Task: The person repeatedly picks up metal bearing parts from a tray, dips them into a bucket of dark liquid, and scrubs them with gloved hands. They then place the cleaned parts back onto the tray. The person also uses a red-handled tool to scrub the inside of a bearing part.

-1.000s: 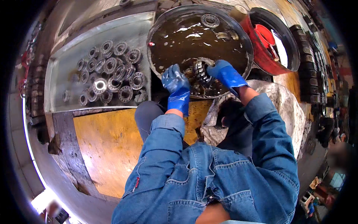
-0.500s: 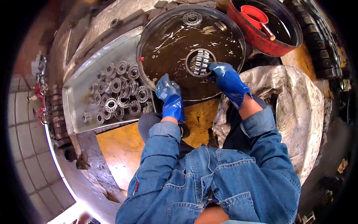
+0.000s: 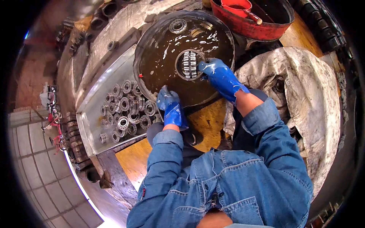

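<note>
The silver steel roller bearing [image 3: 189, 65], tilted a second ago, now faces up over the round dark basin [image 3: 137, 57], baring its rollers [image 3: 193, 60], its ring's edge pinched by the blue-gloved right hand [image 3: 216, 70], the blue-gloved left hand [image 3: 167, 99] curled nearby (around what, one cannot tell).

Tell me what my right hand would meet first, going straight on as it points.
The bearing: your right hand looks to be holding its right edge, though depth is hard to judge.
</note>
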### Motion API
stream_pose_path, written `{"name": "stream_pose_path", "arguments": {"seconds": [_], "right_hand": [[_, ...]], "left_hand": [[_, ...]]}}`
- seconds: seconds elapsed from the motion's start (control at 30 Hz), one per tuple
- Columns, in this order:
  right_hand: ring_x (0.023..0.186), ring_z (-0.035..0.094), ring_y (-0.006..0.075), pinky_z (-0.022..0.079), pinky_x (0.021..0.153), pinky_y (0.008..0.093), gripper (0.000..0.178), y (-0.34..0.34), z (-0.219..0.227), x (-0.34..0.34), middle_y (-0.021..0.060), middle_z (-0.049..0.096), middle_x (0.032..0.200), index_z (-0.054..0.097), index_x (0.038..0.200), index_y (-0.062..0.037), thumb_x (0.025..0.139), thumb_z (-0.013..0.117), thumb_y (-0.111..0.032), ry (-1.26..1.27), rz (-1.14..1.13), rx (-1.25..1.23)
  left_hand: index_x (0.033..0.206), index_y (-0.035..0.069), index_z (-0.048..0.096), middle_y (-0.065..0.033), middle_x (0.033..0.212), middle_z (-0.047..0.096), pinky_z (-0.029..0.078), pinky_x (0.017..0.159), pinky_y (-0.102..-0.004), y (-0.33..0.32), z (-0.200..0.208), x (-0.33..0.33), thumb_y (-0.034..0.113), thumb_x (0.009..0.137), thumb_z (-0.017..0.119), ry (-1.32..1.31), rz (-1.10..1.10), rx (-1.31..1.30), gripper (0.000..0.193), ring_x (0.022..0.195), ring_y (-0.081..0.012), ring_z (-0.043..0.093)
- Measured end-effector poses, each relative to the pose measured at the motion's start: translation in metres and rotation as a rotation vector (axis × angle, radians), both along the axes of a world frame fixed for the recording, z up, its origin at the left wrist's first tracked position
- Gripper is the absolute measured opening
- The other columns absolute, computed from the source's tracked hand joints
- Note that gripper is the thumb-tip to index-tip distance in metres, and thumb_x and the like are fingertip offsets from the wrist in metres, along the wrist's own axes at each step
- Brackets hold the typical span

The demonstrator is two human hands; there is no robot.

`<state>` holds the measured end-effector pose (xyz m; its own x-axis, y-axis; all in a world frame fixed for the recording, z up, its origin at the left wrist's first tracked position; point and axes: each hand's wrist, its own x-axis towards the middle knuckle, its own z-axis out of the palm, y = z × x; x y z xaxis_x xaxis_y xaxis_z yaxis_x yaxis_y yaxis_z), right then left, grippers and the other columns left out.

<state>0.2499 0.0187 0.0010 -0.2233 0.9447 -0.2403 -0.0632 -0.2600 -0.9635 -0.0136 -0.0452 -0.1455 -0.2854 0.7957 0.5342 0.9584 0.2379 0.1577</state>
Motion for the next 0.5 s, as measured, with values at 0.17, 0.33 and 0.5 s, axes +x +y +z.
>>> {"name": "stream_pose_path", "arguments": {"seconds": [0.17, 0.33, 0.5], "right_hand": [[0.073, 0.061, 0.0193, 0.048, 0.069, 0.0358, 0.033, 0.011, -0.032, -0.001, 0.0134, 0.068, 0.08, 0.072, 0.095, 0.002, 0.098, 0.06, -0.029, -0.001, 0.124, 0.151], [0.075, 0.062, 0.0204, 0.049, 0.071, 0.036, 0.034, 0.015, -0.049, 0.0, 0.0157, 0.069, 0.085, 0.072, 0.097, 0.003, 0.099, 0.058, -0.028, 0.012, 0.181, 0.082], [0.076, 0.061, 0.0161, 0.049, 0.07, 0.0326, 0.033, 0.007, -0.036, -0.022, 0.0108, 0.071, 0.088, 0.072, 0.099, 0.0029, 0.099, 0.06, -0.027, 0.155, 0.216, 0.028]], "left_hand": [[0.118, 0.001, 0.07, -0.0203, 0.107, 0.074, 0.056, 0.092, -0.0454, 0.009, 0.014, -0.008, 0.023, 0.088, 0.072, -0.385, -0.065, -0.119, 0.038, 0.098, -0.0363, 0.072], [0.129, 0.0, 0.065, -0.0185, 0.121, 0.072, 0.056, 0.09, -0.0384, 0.041, 0.08, -0.007, 0.037, 0.098, 0.069, -1.268, -0.167, -0.437, 0.049, 0.103, -0.0293, 0.071], [0.123, 0.006, 0.068, -0.0125, 0.117, 0.074, 0.06, 0.081, -0.0409, 0.051, 0.07, -0.054, 0.05, 0.098, 0.065, -1.989, 0.079, -0.439, 0.051, 0.095, -0.0265, 0.073]]}}
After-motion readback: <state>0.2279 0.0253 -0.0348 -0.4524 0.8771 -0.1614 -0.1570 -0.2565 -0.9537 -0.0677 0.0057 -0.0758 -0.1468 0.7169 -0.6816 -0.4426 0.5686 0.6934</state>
